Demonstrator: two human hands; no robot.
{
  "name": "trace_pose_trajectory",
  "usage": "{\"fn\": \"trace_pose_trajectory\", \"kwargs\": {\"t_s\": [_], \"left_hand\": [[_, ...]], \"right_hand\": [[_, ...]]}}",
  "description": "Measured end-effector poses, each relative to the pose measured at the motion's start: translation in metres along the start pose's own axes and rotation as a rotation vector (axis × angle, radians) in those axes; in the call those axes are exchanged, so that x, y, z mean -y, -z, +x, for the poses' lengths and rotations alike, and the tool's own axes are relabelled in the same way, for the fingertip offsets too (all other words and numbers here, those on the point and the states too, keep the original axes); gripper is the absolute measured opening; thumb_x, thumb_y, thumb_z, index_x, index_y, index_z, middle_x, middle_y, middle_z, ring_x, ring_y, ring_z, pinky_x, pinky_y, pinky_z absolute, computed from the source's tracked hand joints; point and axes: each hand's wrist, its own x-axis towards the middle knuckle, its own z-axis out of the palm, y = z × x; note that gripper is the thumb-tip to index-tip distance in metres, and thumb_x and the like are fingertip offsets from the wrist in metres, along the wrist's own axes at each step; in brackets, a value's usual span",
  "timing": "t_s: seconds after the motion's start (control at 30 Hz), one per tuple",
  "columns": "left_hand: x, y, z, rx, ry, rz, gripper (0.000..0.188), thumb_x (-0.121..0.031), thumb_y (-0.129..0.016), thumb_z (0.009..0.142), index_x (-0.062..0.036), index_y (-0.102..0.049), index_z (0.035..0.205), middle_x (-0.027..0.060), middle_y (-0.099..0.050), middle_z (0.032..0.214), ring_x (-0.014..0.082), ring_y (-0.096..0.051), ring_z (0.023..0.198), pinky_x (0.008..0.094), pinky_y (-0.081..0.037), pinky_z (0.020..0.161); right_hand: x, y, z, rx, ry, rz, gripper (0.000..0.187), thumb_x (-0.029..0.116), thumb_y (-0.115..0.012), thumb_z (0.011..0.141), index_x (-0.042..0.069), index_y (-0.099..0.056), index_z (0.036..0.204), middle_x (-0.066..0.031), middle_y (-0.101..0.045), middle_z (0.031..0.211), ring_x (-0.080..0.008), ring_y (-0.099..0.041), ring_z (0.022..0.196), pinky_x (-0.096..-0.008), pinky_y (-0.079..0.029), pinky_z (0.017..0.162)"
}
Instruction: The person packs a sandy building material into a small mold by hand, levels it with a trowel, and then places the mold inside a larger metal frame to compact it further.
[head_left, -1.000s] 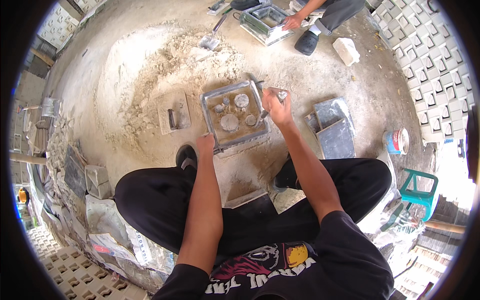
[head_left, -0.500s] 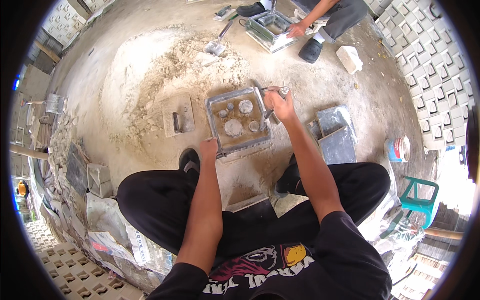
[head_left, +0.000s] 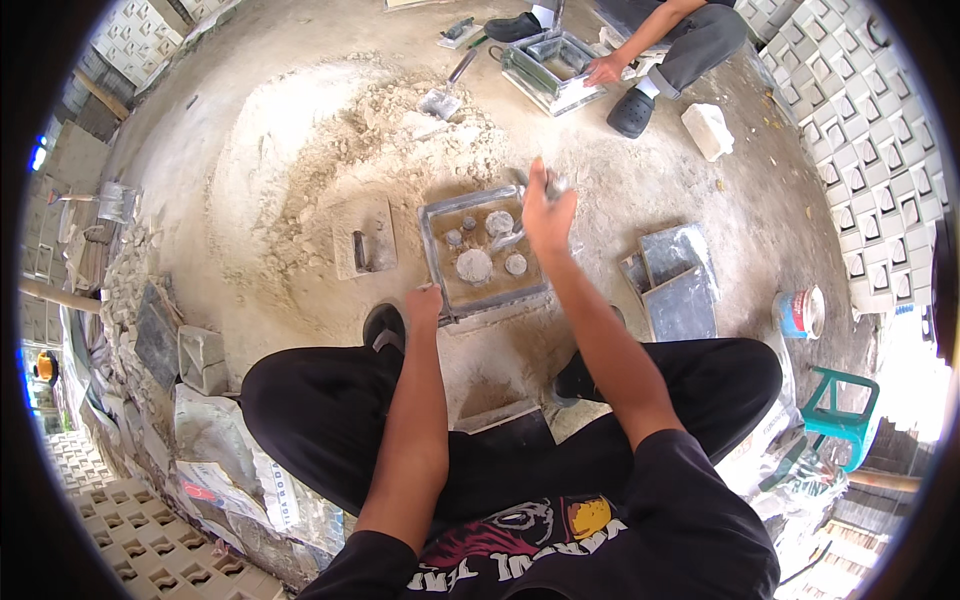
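A square grey metal mould point(head_left: 431, 238) rests on the dusty ground between my feet, with several round grey discs point(head_left: 474, 266) set inside it. My left hand point(head_left: 425, 302) is closed on a bar or handle at the mould's near-left corner. Over the mould's right side, my right hand point(head_left: 548, 217) is closed around a metal tool point(head_left: 560, 186) smeared by motion. A blurred grey end, seemingly the tool's, shows above the discs. Just left of the mould lies a flat rectangular float point(head_left: 380, 236) with a dark grip.
Behind the mould spreads a pale powder heap point(head_left: 340, 130) with a small shovel point(head_left: 440, 103) on it. Grey plates point(head_left: 680, 300) lie to the right, near a bucket point(head_left: 800, 312) and a green stool point(head_left: 842, 412). Across from me, another person's hand point(head_left: 605, 69) touches a second mould point(head_left: 548, 85).
My right hand has shifted slightly left, and its tool is now blurred with its end further over the discs. My left hand keeps its hold. The whole view has shifted a little.
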Motion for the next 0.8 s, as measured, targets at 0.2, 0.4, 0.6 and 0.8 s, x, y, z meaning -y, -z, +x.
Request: {"fn": "trace_pose_trajectory", "kwargs": {"t_s": [0.2, 0.4, 0.6, 0.8], "left_hand": [[0.011, 0.004, 0.002, -0.013, 0.001, 0.030, 0.032, -0.026, -0.065, 0.078, 0.0044, -0.069, 0.089, 0.0161, -0.066, 0.073, 0.0270, -0.065, 0.063, 0.0382, -0.053, 0.052], [-0.005, -0.002, -0.013, 0.009, 0.023, -0.018, 0.030, -0.024, -0.063, 0.079, 0.0038, -0.069, 0.091, 0.0152, -0.066, 0.073, 0.0255, -0.065, 0.064, 0.0373, -0.053, 0.053], [-0.003, -0.001, -0.006, 0.010, -0.043, 0.018, 0.028, -0.024, -0.064, 0.080, 0.0002, -0.071, 0.091, 0.0139, -0.067, 0.073, 0.0231, -0.066, 0.068, 0.0377, -0.052, 0.054], [-0.002, 0.003, -0.012, 0.088, 0.015, 0.065, 0.031, -0.027, -0.067, 0.082, 0.0005, -0.067, 0.096, 0.0105, -0.064, 0.088, 0.0223, -0.063, 0.075, 0.0366, -0.054, 0.056]], "right_hand": [[-0.009, -0.012, -0.029, -0.006, 0.162, 0.190, 0.039, 0.030, -0.059, 0.092, 0.000, -0.052, 0.068, 0.0021, -0.043, 0.058, -0.0067, -0.037, 0.061, -0.0279, -0.036, 0.052], [-0.017, -0.011, -0.025, -0.004, 0.214, 0.162, 0.036, 0.026, -0.063, 0.089, 0.001, -0.051, 0.067, 0.0031, -0.043, 0.058, -0.0063, -0.035, 0.056, -0.0275, -0.033, 0.048], [-0.015, -0.031, -0.021, 0.069, 0.359, -0.010, 0.036, 0.025, -0.066, 0.087, 0.001, -0.051, 0.065, -0.0020, -0.042, 0.053, -0.0080, -0.033, 0.053, -0.0291, -0.033, 0.046], [-0.002, -0.045, -0.016, 0.118, 0.410, -0.112, 0.037, 0.028, -0.064, 0.088, 0.000, -0.055, 0.065, -0.0053, -0.046, 0.050, -0.0092, -0.035, 0.051, -0.0313, -0.036, 0.047]]}}
